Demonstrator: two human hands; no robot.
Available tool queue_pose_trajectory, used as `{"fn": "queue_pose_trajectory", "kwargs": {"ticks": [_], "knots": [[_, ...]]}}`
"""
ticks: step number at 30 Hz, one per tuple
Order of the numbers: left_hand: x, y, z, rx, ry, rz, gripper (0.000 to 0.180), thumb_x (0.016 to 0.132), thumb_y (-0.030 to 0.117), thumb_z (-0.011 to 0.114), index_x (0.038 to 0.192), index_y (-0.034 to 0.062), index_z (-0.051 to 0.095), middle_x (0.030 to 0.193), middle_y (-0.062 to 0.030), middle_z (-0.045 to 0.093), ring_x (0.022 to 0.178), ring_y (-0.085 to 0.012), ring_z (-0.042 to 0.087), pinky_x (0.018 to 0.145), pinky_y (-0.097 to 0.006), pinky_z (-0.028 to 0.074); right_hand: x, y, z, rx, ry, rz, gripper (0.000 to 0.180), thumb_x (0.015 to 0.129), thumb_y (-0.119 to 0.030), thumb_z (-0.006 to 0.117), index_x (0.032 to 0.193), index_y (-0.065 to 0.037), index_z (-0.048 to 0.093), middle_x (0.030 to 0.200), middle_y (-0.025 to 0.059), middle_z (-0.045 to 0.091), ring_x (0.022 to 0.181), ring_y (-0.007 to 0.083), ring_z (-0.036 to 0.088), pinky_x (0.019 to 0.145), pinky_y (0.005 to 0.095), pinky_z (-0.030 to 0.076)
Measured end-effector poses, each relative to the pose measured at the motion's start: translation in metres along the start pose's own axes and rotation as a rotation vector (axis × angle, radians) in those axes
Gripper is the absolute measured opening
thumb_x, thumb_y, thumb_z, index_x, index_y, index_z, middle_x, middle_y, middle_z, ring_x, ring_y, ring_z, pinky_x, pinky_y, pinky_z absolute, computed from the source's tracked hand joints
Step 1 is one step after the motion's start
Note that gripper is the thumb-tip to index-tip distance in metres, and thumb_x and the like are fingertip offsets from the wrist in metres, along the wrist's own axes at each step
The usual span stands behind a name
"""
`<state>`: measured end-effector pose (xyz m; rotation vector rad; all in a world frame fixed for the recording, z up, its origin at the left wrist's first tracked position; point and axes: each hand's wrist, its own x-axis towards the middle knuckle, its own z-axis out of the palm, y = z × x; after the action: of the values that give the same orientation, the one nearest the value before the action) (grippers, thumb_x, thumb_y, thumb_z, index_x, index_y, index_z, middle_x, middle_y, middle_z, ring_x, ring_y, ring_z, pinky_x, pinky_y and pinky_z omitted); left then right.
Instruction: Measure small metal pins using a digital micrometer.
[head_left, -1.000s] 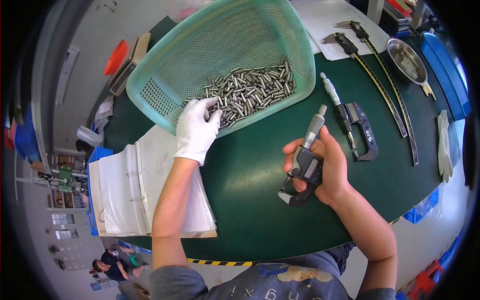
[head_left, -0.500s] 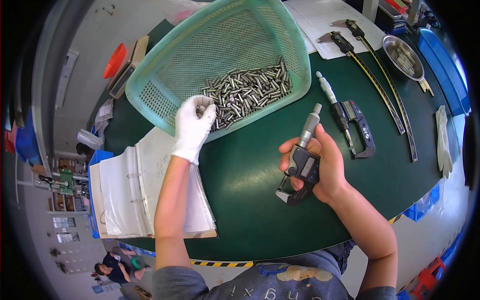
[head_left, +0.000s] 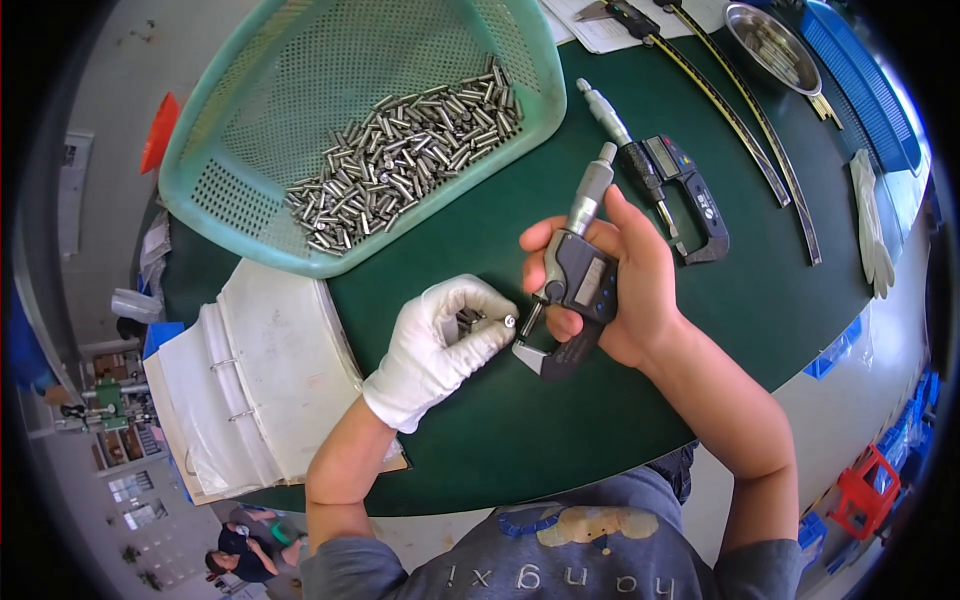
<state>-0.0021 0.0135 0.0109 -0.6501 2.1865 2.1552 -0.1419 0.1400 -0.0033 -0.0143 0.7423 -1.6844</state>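
Note:
My left hand [head_left: 435, 350], in a white glove, is closed on small metal pins. One metal pin [head_left: 510, 322] pokes out between thumb and forefinger, right beside the jaws of the micrometer; whether it touches them I cannot tell. Bare, my right hand [head_left: 640, 275] grips the digital micrometer [head_left: 582, 280] by its dark frame, the silver thimble pointing up and away. Beyond both hands, a green plastic basket [head_left: 350, 262] holds a heap of similar metal pins [head_left: 410, 150]. A second digital micrometer [head_left: 670, 180] lies on the green table right of my right hand.
An open ring binder [head_left: 285, 370] lies at the left. Two calipers [head_left: 720, 120] stretch along the far right, near a metal bowl [head_left: 770, 45] and a blue basket [head_left: 865, 85]. A white glove [head_left: 870, 225] rests by the right edge of the table [head_left: 470, 450].
My left hand has come out of the basket with pins, moving right and nearer, up to the micrometer's jaws. My right hand still holds the micrometer. The view has shifted.

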Motion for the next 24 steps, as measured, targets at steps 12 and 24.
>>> {"fn": "queue_pose_trajectory", "kwargs": {"ticks": [12, 24], "knots": [[-0.0046, -0.0086, 0.0007, 0.204, 0.001, 0.251, 0.015, 0.068, -0.001, 0.067, 0.080, 0.0029, 0.059, 0.077, -0.0047, 0.053, 0.068, -0.0134, 0.050, 0.062, -0.024, 0.040, 0.0011, 0.0007, -0.0033, 0.031, -0.051, 0.045, 0.061, 0.087, -0.047, 0.015, 0.091, 0.002, 0.052, 0.071, 0.0136, 0.057, 0.042, 0.0172, 0.045, 0.046, 0.0265, 0.040], [-0.0059, -0.0074, 0.0022, 0.247, 0.008, 0.289, 0.012, 0.069, 0.001, 0.067, 0.080, 0.0019, 0.061, 0.076, -0.0054, 0.056, 0.066, -0.0144, 0.053, 0.059, -0.024, 0.041, 0.0005, -0.0004, -0.0004, -0.022, -0.039, 0.050, 0.060, 0.088, -0.044, 0.014, 0.090, 0.002, 0.053, 0.069, 0.0138, 0.057, 0.041, 0.0171, 0.045, 0.044, 0.0261, 0.039]]}}
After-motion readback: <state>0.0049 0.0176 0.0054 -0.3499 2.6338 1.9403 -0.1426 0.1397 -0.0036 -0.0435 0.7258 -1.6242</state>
